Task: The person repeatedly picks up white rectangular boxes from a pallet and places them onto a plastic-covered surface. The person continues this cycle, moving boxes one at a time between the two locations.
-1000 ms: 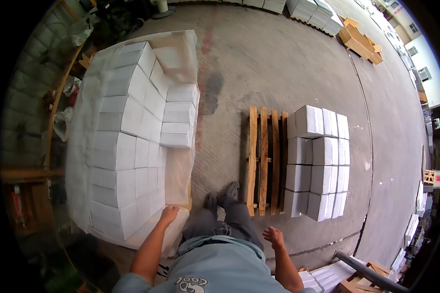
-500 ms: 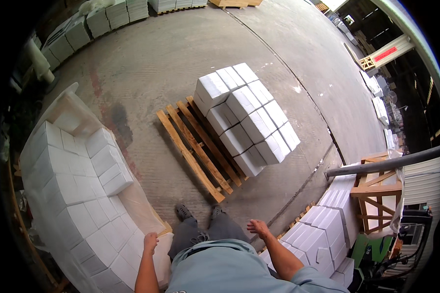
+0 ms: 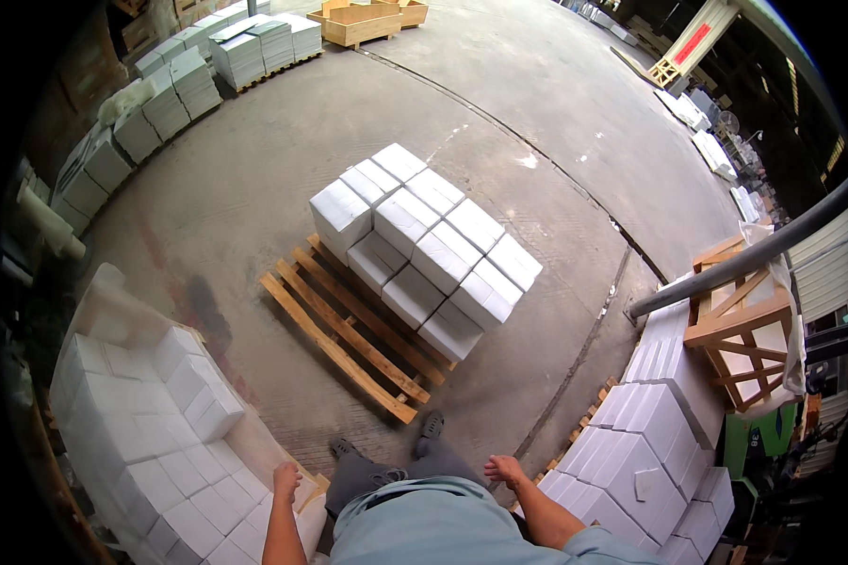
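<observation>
My left hand [image 3: 286, 480] hangs at my side with its fingers loosely curled and nothing visible in it. It is nearest to the white boxes [image 3: 151, 414] stacked at the left under a sheet of clear film. My right hand [image 3: 505, 470] is held out from my hip, empty, its fingers partly apart. Ahead of my feet lies a wooden pallet [image 3: 349, 327], with white boxes [image 3: 433, 240] piled on its far side; its near slats are bare. Neither hand touches a box.
At the right stand more white boxes [image 3: 622, 452] on a pallet, beside a wooden crate [image 3: 740, 330] and a grey pole [image 3: 707, 282]. White stacks [image 3: 170, 104] and open wooden bins [image 3: 358, 24] sit at the back left. A groove [image 3: 575, 188] crosses the concrete floor.
The view has shifted, so the loaded pallet appears further left and lower, nearer my feet. My right foot has come forward. Both hands remain empty at my sides.
</observation>
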`<act>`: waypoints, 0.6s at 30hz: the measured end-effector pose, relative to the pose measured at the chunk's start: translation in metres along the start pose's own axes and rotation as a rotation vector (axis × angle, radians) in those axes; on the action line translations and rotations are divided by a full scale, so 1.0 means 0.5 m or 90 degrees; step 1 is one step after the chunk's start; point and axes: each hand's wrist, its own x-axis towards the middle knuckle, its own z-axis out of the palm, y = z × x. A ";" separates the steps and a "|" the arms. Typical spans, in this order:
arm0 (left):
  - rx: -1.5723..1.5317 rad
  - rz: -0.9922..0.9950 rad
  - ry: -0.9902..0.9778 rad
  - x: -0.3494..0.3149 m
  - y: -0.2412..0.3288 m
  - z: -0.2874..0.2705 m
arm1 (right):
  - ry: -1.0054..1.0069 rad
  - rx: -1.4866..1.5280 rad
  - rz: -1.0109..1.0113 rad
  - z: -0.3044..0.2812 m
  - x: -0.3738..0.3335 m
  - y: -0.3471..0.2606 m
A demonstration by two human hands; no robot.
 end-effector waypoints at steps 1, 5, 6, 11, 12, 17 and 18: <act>-0.005 0.005 0.014 -0.021 0.012 0.032 | -0.003 0.001 -0.001 -0.021 0.016 -0.022; 0.064 0.004 -0.006 -0.020 0.018 0.167 | 0.028 0.025 -0.016 -0.153 0.074 -0.078; 0.020 0.011 0.057 -0.041 0.019 0.164 | 0.012 0.018 -0.026 -0.148 0.100 -0.106; 0.053 -0.006 0.051 -0.040 0.005 0.144 | 0.003 0.035 -0.083 -0.166 0.153 -0.247; 0.072 -0.010 0.042 -0.025 0.008 0.135 | -0.006 0.025 -0.098 -0.164 0.176 -0.261; 0.199 0.088 0.011 0.087 0.082 0.127 | 0.027 0.072 -0.113 -0.134 0.138 -0.288; 0.230 0.117 0.015 0.118 0.094 0.122 | 0.028 0.073 -0.103 -0.119 0.131 -0.279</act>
